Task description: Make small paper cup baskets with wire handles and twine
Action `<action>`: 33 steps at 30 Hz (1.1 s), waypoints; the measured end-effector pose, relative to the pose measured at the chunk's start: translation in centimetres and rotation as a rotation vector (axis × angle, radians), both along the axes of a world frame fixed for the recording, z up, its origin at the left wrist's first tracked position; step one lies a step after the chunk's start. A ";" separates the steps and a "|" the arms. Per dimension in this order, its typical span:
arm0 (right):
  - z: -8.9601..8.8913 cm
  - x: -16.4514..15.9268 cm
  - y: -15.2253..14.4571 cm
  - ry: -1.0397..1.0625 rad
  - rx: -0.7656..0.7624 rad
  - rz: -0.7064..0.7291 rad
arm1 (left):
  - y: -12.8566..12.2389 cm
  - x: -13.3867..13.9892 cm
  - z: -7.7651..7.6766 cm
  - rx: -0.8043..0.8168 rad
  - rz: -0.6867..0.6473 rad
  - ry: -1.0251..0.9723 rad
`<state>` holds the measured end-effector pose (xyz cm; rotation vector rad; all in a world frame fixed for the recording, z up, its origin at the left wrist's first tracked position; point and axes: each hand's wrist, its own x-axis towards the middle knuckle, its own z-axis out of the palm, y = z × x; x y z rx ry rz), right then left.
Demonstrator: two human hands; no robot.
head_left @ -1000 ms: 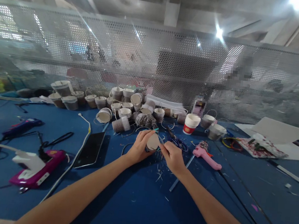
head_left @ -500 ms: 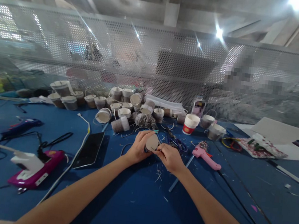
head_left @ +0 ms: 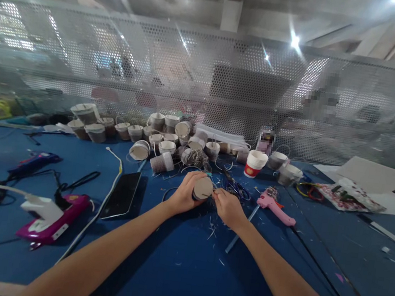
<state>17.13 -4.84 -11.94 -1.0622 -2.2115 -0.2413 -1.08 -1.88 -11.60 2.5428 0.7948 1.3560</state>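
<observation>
Many buckets crowd beyond the held cup — glue gun rightward.

Left fingers clasp a cup beside the right fingers.

Overhead lamps flare into streaks, while the mesh screen looks hazily blurred.

Cup between the hands over the table, phone to the left, power strip beyond it, glue gun right, clustered cups behind
</observation>
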 end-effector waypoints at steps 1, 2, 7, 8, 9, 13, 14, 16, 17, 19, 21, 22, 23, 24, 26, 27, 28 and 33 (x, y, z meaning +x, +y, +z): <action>0.0 0.0 0.0 -0.009 -0.001 -0.003 | 0.0 0.0 0.0 -0.004 -0.004 0.003; 0.0 0.0 0.0 -0.019 0.000 -0.006 | 0.0 0.0 0.0 -0.005 -0.009 0.005; 0.1 0.0 -0.3 -0.028 -0.026 0.048 | 0.2 -0.2 0.0 0.012 -0.054 0.030; 0.2 0.0 -0.4 -0.012 -0.051 0.067 | 0.2 -0.2 0.1 0.010 -0.064 0.038; 0.4 0.1 -0.5 0.009 -0.088 0.092 | 0.2 -0.3 0.2 0.008 -0.076 0.049; 1.1 0.6 -0.8 0.096 -0.240 0.244 | 0.2 -0.6 0.5 0.023 -0.127 0.081; 1.2 0.8 -0.9 0.110 -0.263 0.280 | 0.2 -0.7 0.6 0.022 -0.136 0.078; 1.4 1.0 -1.0 0.141 -0.300 0.307 | 0.1 -0.8 0.8 0.007 -0.144 0.046; 1.5 1.0 -1.0 0.155 -0.315 0.303 | 0.0 -0.9 0.9 -0.006 -0.144 0.026; 1.5 1.0 -1.1 0.165 -0.327 0.288 | -0.1 -0.9 1.1 -0.026 -0.140 0.001; 1.4 0.9 -1.1 0.145 -0.308 0.276 | -0.1 -1.0 1.3 -0.036 -0.136 -0.002; 1.4 0.8 -1.2 0.133 -0.291 0.273 | 0.0 -1.1 1.3 -0.043 -0.136 0.001; 1.3 0.8 -1.2 0.125 -0.275 0.273 | 0.0 -1.1 1.3 -0.052 -0.137 0.004; 1.3 0.8 -1.2 0.126 -0.258 0.273 | 0.1 -1.2 1.3 -0.066 -0.137 0.005; 1.3 0.8 -1.3 0.163 -0.223 0.277 | 0.2 -1.3 1.3 -0.116 -0.134 -0.018; 1.3 0.9 -1.2 0.203 -0.207 0.274 | 0.2 -1.3 1.2 -0.160 -0.133 -0.051; 1.3 1.0 -1.2 0.256 -0.189 0.266 | 0.3 -1.3 1.2 -0.218 -0.138 -0.101; 1.1 0.9 -0.7 0.426 -0.129 0.166 | 0.0 -0.7 0.9 -0.544 -0.230 -0.422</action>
